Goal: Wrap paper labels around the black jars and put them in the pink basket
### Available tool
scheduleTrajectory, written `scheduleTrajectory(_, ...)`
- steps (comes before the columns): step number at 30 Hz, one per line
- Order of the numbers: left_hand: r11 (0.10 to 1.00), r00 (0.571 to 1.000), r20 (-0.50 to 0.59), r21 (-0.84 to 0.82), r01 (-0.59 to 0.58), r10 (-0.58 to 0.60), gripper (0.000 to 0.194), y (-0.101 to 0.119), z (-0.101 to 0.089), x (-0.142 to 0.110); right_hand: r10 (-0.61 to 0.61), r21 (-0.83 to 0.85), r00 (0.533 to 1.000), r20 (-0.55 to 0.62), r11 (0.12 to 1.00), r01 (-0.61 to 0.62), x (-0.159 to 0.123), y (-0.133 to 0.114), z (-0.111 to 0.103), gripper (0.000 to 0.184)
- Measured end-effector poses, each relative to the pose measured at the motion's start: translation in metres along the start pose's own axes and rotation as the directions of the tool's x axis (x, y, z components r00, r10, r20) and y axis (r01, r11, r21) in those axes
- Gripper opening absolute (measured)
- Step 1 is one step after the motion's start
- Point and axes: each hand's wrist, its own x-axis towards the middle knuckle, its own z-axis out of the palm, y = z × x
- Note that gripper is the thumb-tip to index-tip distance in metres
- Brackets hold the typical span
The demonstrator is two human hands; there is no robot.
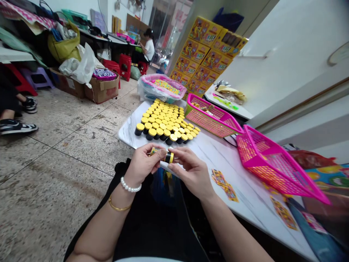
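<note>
Across the centre and right of the frame: one marbled white table (201,154), slanting to the lower right. Upper centre-right: one stack of printed yellow boxes (200,51). Right of frame: one large pink basket (275,178); above it and to its left, one pink-and-green basket (208,122). Centre, on the table's far end: one close-set group of black jars with yellow lids (163,126), upright. Centre of frame, near the table edge: one left hand (142,160), thumb and fingers pinched on a small jar; one right hand (193,170), thumb and fingers curved about the lid end, firmness of contact unclear. Right of the hands: printed strips (225,185), flat. Smallest item: the small jar (167,157), between both hands, on its side, long axis roughly left to right, yellow lid nearer the right hand, printed end under the left thumb.
</note>
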Motion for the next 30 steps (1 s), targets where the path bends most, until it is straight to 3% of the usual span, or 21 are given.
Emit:
scheduleTrajectory(3, 0.999, 0.999, 0.009, -0.010, -0.049, 0.049, 0.042, -0.006, 0.013, 0.000, -0.002, -0.114, 1.000, -0.008, 0.994, 0.001, -0.009, 0.002, -0.010, 0.032)
scheduleTrajectory(6, 0.996, 0.998, 0.057, -0.089, -0.002, 0.008, 0.047, -0.009, 0.021, 0.001, -0.069, -0.248, 0.996, -0.062, 0.967, 0.051, -0.015, 0.004, -0.018, 0.033)
scheduleTrajectory(10, 0.985, 0.990, 0.077, -0.115, 0.125, -0.116, 0.054, -0.009, 0.014, 0.006, -0.230, -0.389, 0.972, -0.053, 0.901, 0.192, -0.015, 0.003, -0.027, 0.033)
scheduleTrajectory(14, 0.999, 0.990, 0.135, -0.008, 0.035, -0.034, 0.037, -0.010, 0.010, 0.008, -0.393, -0.505, 0.920, -0.013, 0.797, 0.333, -0.015, -0.001, -0.033, 0.031)
scheduleTrajectory(16, 0.998, 0.988, 0.143, 0.020, -0.054, 0.051, 0.030, -0.011, 0.012, 0.007, -0.374, -0.514, 0.927, -0.023, 0.800, 0.310, -0.017, -0.002, -0.035, 0.029)
scheduleTrajectory(20, 0.981, 0.969, 0.176, 0.056, -0.184, 0.172, 0.028, -0.012, 0.017, 0.002, -0.219, -0.415, 0.973, -0.073, 0.894, 0.170, -0.024, -0.001, -0.039, 0.028)
scheduleTrajectory(22, 0.970, 0.952, 0.235, 0.098, -0.222, 0.194, 0.027, -0.014, 0.017, 0.001, -0.246, -0.395, 0.966, -0.078, 0.897, 0.196, -0.027, -0.002, -0.041, 0.030)
scheduleTrajectory(25, 0.936, 0.919, 0.314, 0.180, -0.304, 0.238, 0.027, -0.016, 0.016, 0.001, -0.381, -0.448, 0.923, -0.049, 0.835, 0.320, -0.031, -0.007, -0.044, 0.036)
scheduleTrajectory(27, 0.897, 0.892, 0.349, 0.230, -0.378, 0.287, 0.027, -0.016, 0.015, 0.002, -0.376, -0.458, 0.925, -0.063, 0.834, 0.308, -0.033, -0.009, -0.046, 0.034)
scheduleTrajectory(28, 0.871, 0.875, 0.369, 0.257, -0.419, 0.313, 0.027, -0.016, 0.015, 0.002, -0.314, -0.429, 0.945, -0.095, 0.869, 0.246, -0.034, -0.009, -0.046, 0.030)
scheduleTrajectory(30, 0.801, 0.830, 0.417, 0.309, -0.513, 0.371, 0.026, -0.017, 0.016, 0.003, -0.056, -0.275, 0.985, -0.164, 0.961, 0.008, -0.035, -0.007, -0.046, 0.020)
